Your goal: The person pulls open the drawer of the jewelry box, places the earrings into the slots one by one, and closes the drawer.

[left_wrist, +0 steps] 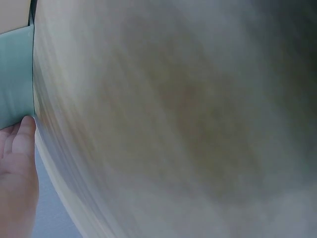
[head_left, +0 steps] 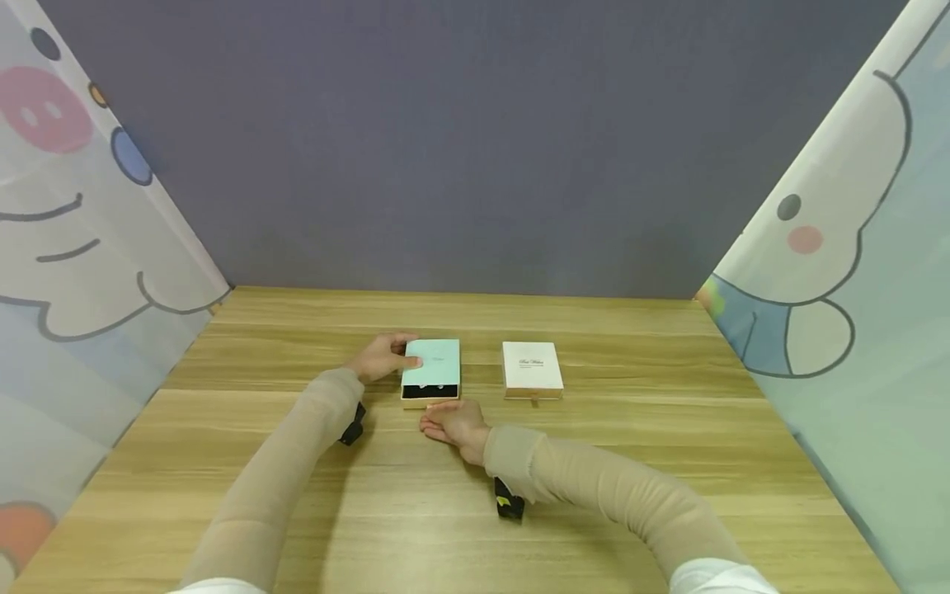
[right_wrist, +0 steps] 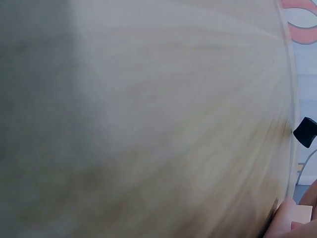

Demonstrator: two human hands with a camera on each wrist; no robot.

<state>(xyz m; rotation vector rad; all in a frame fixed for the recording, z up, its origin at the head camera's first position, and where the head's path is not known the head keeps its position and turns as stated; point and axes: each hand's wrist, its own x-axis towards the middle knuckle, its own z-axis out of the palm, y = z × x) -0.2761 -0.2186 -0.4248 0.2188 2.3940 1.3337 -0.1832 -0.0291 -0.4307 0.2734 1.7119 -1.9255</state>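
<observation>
A mint-green drawer-style jewelry box (head_left: 433, 363) lies on the table with its cream drawer (head_left: 425, 403) partly pulled out toward me. Small shiny pieces show on the drawer's black lining (head_left: 430, 391). My left hand (head_left: 378, 357) grips the sleeve of the box from the left, thumb on top. In the left wrist view, fingers (left_wrist: 25, 134) lie against the green side. Down at the drawer's front edge, my right hand (head_left: 458, 425) has its fingertips; in the right wrist view its fingers (right_wrist: 282, 218) pinch the cream front, partly cut off by the frame.
A white box (head_left: 532, 365) with dark lettering and a gold-toned front sits to the right of the green one. The wooden table (head_left: 631, 462) meets a dark grey panel (head_left: 467, 148) at the back, with cartoon-printed curtains (head_left: 824, 330) on both sides.
</observation>
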